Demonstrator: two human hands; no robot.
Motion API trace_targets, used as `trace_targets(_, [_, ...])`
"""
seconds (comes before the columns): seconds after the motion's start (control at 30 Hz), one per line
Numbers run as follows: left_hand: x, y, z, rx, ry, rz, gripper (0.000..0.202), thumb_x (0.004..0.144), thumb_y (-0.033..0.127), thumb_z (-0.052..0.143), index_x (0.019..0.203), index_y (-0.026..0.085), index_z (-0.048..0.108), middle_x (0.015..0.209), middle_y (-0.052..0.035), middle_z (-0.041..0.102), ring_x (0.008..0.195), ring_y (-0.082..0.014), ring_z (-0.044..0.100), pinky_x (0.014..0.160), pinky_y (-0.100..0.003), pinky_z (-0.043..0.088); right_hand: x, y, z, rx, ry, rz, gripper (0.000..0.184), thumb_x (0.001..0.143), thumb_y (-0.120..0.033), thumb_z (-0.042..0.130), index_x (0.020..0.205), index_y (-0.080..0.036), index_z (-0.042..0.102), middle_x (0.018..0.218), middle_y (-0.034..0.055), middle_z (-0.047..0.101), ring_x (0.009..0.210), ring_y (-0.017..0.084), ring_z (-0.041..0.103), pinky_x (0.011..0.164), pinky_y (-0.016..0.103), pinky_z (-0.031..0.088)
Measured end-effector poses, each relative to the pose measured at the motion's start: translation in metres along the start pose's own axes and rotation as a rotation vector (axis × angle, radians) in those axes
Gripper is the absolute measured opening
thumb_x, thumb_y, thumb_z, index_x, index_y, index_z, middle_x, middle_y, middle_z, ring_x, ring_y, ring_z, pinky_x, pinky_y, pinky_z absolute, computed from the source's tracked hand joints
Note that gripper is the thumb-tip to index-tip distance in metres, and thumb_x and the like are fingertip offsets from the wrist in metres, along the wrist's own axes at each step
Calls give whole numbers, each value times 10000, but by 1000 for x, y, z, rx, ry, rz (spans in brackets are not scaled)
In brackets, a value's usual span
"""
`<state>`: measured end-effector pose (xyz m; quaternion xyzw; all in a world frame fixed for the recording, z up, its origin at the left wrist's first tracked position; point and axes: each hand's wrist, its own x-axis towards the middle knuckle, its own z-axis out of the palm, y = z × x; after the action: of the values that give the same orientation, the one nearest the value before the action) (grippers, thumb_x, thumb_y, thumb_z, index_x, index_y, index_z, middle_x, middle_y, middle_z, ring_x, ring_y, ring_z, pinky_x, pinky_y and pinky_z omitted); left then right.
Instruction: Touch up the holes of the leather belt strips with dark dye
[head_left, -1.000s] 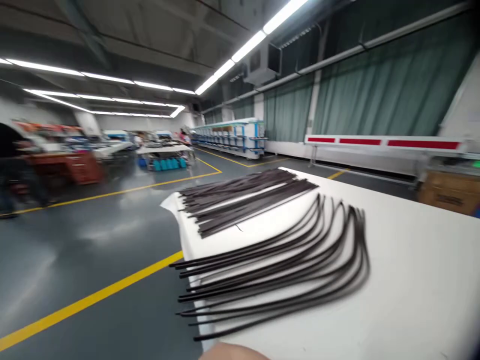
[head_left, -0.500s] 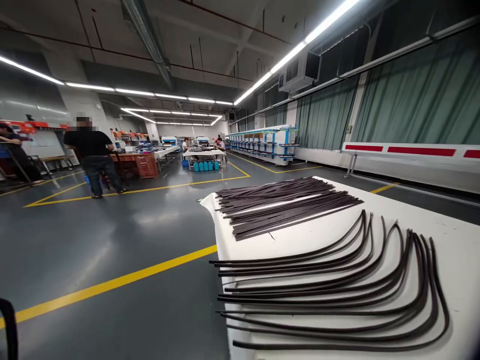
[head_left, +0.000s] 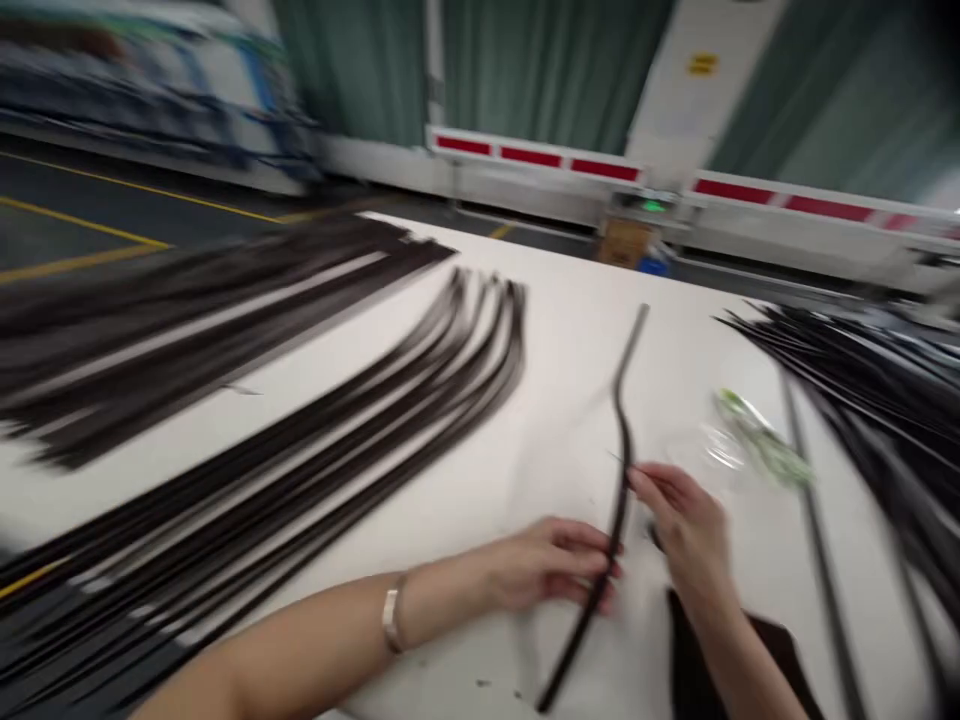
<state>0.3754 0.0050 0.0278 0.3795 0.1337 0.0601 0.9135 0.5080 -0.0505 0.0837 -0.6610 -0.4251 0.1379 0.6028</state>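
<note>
A dark, flexible strip (head_left: 624, 430) runs lengthwise over the white table (head_left: 570, 300), with a bend in its upper part. My left hand (head_left: 559, 565) comes in from the left and has its fingers closed around the lower half of the strip. Higher up, my right hand (head_left: 686, 520) pinches the same strip between thumb and fingers. Motion blurs both hands a little. A small dark object beside the right hand is mostly hidden, and a dark flat piece (head_left: 682, 650) lies under the right forearm.
Left of the hands lie curved dark strips (head_left: 360, 455), with a pile of straight dark strips (head_left: 150, 330) beyond. A clear and green plastic item (head_left: 757, 440) rests right of the right hand. More black strips (head_left: 885, 400) spread along the right edge. A red-and-white rail (head_left: 532, 158) stands behind.
My view has swung right and down, from the room and the table's left part to the table in front. Both hands and the strip they hold have come into view.
</note>
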Motion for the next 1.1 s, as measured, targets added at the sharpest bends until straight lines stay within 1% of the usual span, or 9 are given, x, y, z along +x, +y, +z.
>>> trace_targets(0.07, [9, 3, -7, -62, -54, -91, 290, 765, 310, 778, 1023, 192, 723, 906, -62, 704, 794, -165, 672, 817, -356, 546, 4, 25, -22, -65, 41, 94, 272, 878, -402, 637, 949, -140, 635, 842, 24, 668, 742, 135, 645, 691, 293, 558])
trace_targets(0.17, [9, 12, -16, -101, -46, -161, 275, 789, 255, 766, 1040, 159, 712, 887, -65, 700, 776, -162, 669, 803, -346, 545, 6, 41, -31, -51, 46, 153, 281, 839, -441, 661, 912, -170, 645, 815, 29, 687, 754, 148, 654, 690, 276, 552])
trace_targets(0.43, [4, 17, -6, -79, 15, -170, 293, 779, 302, 777, 1022, 153, 709, 817, -44, 650, 700, -138, 616, 682, -287, 529, 6, 35, -25, 6, -22, 173, 331, 830, -496, 638, 911, -177, 666, 831, 55, 698, 739, 167, 631, 673, 303, 525])
trace_targets(0.63, [5, 18, -4, -81, 87, -158, 230, 755, 277, 799, 938, 161, 721, 842, -34, 645, 691, -121, 582, 651, -255, 504, -3, 20, -81, -188, 79, 213, 580, 972, -570, 290, 937, -190, 727, 706, 39, 602, 611, 131, 509, 544, 263, 412])
trace_targets(0.73, [7, 17, -6, -69, 136, -182, 197, 801, 254, 759, 970, 158, 725, 894, -44, 643, 710, -111, 561, 673, -249, 506, -4, 25, -110, -111, 172, 234, 555, 949, -581, 373, 781, -166, 701, 667, 21, 490, 593, 117, 455, 505, 252, 369])
trace_targets(0.8, [8, 16, -8, -59, 133, -194, 176, 838, 243, 721, 988, 152, 722, 891, -45, 638, 706, -104, 549, 679, -246, 505, -1, 33, -121, 16, 121, 313, 415, 892, -543, 543, 757, -166, 650, 661, -1, 479, 568, 100, 434, 503, 244, 380])
trace_targets(0.87, [9, 14, -11, -55, 127, -193, 156, 859, 229, 696, 993, 154, 718, 884, -42, 639, 703, -102, 546, 682, -249, 505, 2, 42, -126, 129, -9, 407, 325, 837, -492, 654, 827, -168, 641, 724, 8, 559, 590, 99, 482, 548, 251, 434])
trace_targets(0.93, [10, 14, -12, -54, 125, -196, 145, 870, 219, 681, 996, 158, 716, 883, -40, 641, 703, -101, 544, 679, -250, 505, 1, 48, -125, 167, -99, 451, 349, 857, -502, 624, 930, -163, 659, 846, 58, 648, 664, 129, 563, 591, 275, 480])
trace_targets(1.1, [10, 15, -11, -44, 131, -224, 132, 875, 220, 673, 986, 162, 714, 890, -39, 638, 727, -108, 547, 690, -252, 506, -10, 55, -113, -205, 40, 232, 384, 969, -463, 439, 859, -177, 670, 791, 54, 669, 708, 151, 595, 624, 293, 483])
